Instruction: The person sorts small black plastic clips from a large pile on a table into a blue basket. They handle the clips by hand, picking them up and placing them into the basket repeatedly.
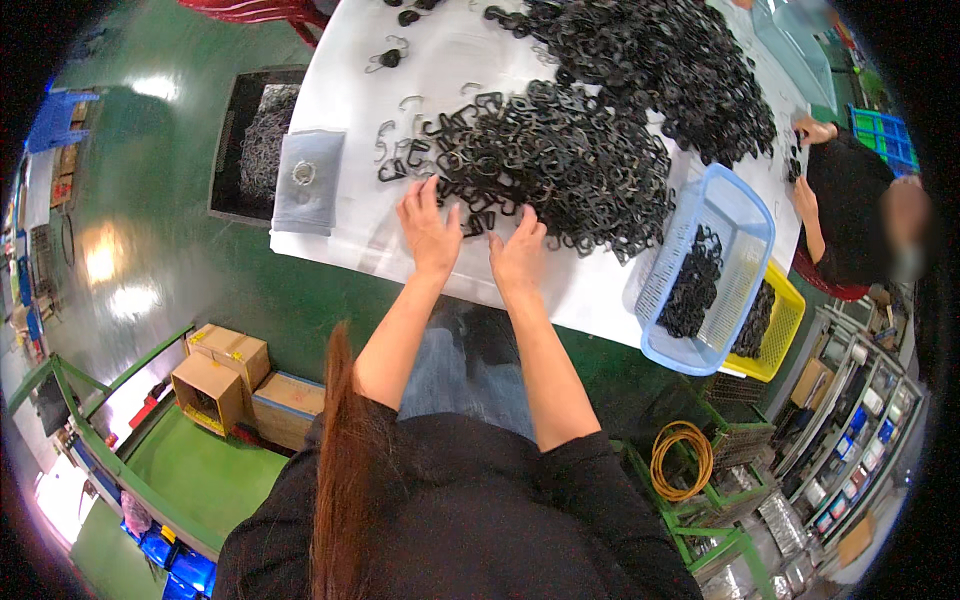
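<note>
A large pile of black hook-shaped pieces (570,165) lies on the white-covered table (390,65), their bent ends tangled together. My left hand (430,228) is at the near left edge of this pile, fingers spread and fingertips at the loose pieces. To its right my right hand (520,258) reaches toward the same edge with thumb and fingers apart. A few black pieces (478,222) lie between the two hands. Neither hand visibly grips anything, though the pile partly hides the fingertips. Some bare metal hooks (384,143) are scattered left of the pile.
A grey tray (309,190) stands at the table's left edge. On the right are a blue basket (655,290) and a yellow basket (785,335), both holding black pieces. Another person (850,200) works at the right side. A dark crate (230,165) stands on the floor.
</note>
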Demonstrator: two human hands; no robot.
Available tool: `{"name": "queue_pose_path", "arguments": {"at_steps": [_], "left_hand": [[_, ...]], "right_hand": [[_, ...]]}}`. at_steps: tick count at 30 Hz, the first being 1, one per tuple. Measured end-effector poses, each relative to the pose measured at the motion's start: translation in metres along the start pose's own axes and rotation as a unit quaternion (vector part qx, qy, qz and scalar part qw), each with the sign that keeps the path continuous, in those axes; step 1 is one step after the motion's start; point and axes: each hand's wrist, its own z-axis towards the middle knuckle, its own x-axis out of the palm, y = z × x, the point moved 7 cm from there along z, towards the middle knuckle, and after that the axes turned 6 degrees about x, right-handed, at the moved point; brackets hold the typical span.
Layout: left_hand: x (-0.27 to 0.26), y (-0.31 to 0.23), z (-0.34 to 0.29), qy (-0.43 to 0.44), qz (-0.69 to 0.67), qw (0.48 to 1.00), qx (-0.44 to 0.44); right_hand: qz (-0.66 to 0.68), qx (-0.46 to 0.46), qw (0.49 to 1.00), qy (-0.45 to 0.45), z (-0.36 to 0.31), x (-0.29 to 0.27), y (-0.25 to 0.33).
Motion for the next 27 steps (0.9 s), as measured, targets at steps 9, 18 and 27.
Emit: {"name": "queue_pose_path", "arguments": {"at_steps": [9,18,27], "left_hand": [[0.009,0.037,0.084,0.068,-0.089,0.991,0.075],[-0.007,0.076,0.104,0.167,-0.367,0.892,-0.206],[-0.008,0.086,0.090,0.301,-0.434,0.803,-0.277]], "right_hand": [[0.089,-0.081,0.992,0.025,0.072,0.062,0.076],[0.329,0.114,0.903,0.250,0.091,0.043,0.051],[0.486,0.072,0.826,0.278,0.085,0.013,0.060]]}}
